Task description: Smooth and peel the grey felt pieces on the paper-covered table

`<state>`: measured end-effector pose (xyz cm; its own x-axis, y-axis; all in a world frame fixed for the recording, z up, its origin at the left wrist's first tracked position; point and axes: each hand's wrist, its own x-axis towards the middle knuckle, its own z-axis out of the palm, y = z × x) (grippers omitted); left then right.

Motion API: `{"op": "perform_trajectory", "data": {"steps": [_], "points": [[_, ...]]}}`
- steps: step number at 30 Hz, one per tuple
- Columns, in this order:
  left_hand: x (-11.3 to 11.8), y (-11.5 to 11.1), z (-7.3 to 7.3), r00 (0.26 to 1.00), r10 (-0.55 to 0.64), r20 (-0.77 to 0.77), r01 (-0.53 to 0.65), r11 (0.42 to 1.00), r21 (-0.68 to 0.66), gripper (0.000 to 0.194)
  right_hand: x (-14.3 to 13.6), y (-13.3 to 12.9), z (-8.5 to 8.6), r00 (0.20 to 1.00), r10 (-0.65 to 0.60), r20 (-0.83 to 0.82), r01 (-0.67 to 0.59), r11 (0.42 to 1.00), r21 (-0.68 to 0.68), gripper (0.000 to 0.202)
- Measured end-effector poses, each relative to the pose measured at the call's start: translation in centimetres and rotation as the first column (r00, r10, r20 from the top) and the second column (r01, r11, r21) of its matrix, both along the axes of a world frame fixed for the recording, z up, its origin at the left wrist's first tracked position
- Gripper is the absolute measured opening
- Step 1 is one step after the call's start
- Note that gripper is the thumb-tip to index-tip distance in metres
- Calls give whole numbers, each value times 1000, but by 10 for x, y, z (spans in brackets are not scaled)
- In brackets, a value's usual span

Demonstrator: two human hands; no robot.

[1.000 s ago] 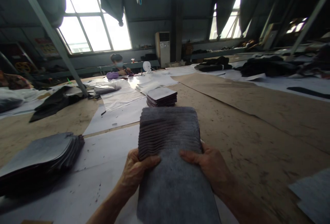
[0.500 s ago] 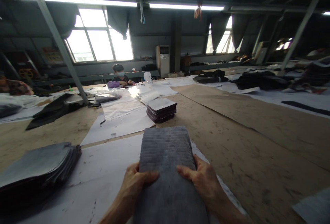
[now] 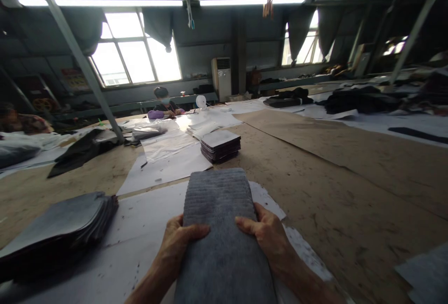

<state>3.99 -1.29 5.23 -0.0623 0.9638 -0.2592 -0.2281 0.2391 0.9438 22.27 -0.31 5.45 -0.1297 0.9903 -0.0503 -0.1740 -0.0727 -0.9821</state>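
Observation:
A thick stack of grey fabric pieces [image 3: 224, 248], its far-end layers fanned out in steps, is held between my two hands at the front of the table. My left hand [image 3: 180, 236] grips the left side with its thumb on top. On the opposite side my right hand [image 3: 268, 231] does the same, thumb pressed on the upper face. The other fingers of both hands are largely hidden at the sides and underneath. To the left lies a larger pile of grey pieces [image 3: 59, 224] with dark edges. Beyond my hands sits a squarish, dark-edged stack [image 3: 220, 145] with a pale top.
White paper sheets [image 3: 157, 210] and brown paper [image 3: 315, 145] cover parts of the table. Dark cloth piles [image 3: 353, 101] lie at the back right. Two people sit across the table on the left. A slanted metal post [image 3: 80, 61] rises at left.
The grey stack and both hands have shifted slightly left in view. Both hands keep their hold, and the view has turned a little.

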Motion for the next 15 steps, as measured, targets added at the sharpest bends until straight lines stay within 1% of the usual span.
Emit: {"op": "perform_trajectory", "data": {"steps": [3, 4, 5, 6, 7, 9, 10, 13, 15], "points": [[-9, -12, 4, 986, 148, -72, -135, 979, 155, 31, -5, -5, 7, 988, -78, 135, 56, 985, 161, 33], [-12, -17, 5, 977, 182, -110, -161, 971, 179, 32, -8, -6, 8, 978, -81, 194, 48, 984, 172, 32], [-16, -23, 5, 971, 187, -148, -164, 974, 156, 31, -12, -6, 7, 964, -63, 258, 27, 990, 141, 30], [-20, -27, 4, 970, 161, -181, -147, 985, 88, 29, -16, -6, 6, 947, -30, 319, 4, 997, 79, 27], [-24, -31, 3, 972, 112, -205, -116, 993, -9, 26, -20, -5, 3, 928, 9, 374, -13, 1000, 7, 23], [-30, -35, 0, 975, 24, -222, -66, 981, -185, 20, -27, -4, -3, 883, 55, 466, -13, 996, -92, 15], [-32, -36, -2, 973, 11, -229, -64, 973, -223, 18, -29, -4, -6, 871, 57, 488, -8, 995, -102, 13], [-35, -36, -7, 976, 36, -217, -83, 973, -213, 20, -30, -5, -10, 870, 56, 490, -28, 998, -64, 12], [-37, -37, -10, 983, 62, -173, -96, 976, -193, 25, -28, -8, -9, 881, 40, 472, -57, 998, 21, 12]]}}
